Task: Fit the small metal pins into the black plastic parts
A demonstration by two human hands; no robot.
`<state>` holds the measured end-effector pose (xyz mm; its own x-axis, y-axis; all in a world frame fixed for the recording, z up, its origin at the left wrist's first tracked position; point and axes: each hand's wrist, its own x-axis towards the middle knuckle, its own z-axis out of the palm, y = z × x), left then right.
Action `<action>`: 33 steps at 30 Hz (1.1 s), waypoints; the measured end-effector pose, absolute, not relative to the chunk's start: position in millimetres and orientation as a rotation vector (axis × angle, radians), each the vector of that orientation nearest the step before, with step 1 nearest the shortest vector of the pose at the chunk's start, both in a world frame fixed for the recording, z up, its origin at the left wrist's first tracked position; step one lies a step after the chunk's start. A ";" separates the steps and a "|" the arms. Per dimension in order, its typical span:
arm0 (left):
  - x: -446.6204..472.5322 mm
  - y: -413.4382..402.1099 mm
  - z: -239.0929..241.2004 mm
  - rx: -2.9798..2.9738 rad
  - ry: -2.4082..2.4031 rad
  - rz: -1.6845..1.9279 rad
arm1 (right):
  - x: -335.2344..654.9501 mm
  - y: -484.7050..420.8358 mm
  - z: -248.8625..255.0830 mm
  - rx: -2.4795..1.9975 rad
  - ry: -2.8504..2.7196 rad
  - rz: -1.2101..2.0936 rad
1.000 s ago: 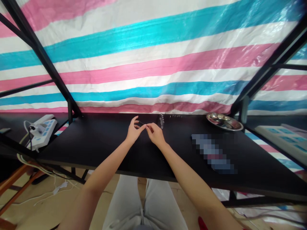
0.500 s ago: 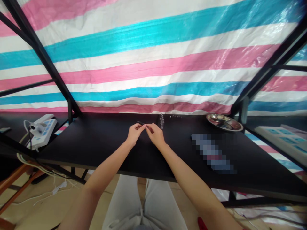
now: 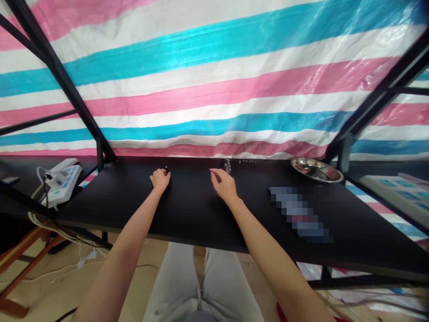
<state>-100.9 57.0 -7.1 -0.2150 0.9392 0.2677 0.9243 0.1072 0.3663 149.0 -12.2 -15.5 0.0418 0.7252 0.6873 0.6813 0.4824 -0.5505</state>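
My left hand [image 3: 161, 180] is closed low over the left middle of the black table [image 3: 120, 197]. A small dark stick-like thing [image 3: 166, 169] with a shiny tip pokes out past its fingers; most of it is hidden. Apart from it, my right hand [image 3: 224, 183] has thumb and forefinger pinched together. Whatever lies between those fingertips, if anything, is too small to make out. Just behind the right hand lies a strip of small clear beads or pieces [image 3: 228, 165]. A row of tiny clear bits [image 3: 247, 161] runs along the table's back edge.
A shiny metal plate [image 3: 317, 170] stands at the back right. A pixelated bluish item [image 3: 298, 214] lies in front of it. Power strips with plugs [image 3: 65, 183] sit on the left, and black frame posts [image 3: 72, 96] rise at both sides before a striped sheet [image 3: 214, 98].
My hands have come apart from where they met. The left has moved left and down with the dark stick-like thing; the right has shifted slightly right.
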 end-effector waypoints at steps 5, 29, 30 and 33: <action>-102.5 58.8 -13.7 1.875 2.324 0.743 | 160.7 -10.5 -7.3 -1.258 -1.504 -0.057; 58.0 14.5 -21.0 2.810 1.403 0.637 | 202.6 6.5 -34.0 -2.079 -1.506 0.149; 61.2 17.5 -22.5 2.829 1.402 0.641 | 202.7 7.5 -36.0 -2.069 -1.501 0.135; 65.4 24.4 -21.0 2.909 1.373 0.658 | 203.3 10.2 -40.7 -2.054 -1.490 0.105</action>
<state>65.4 24.4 -21.0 0.5719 0.7092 0.4121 0.7657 -0.6418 0.0419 203.3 10.2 -40.7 0.3689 0.8891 0.2709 0.8422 -0.1964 -0.5021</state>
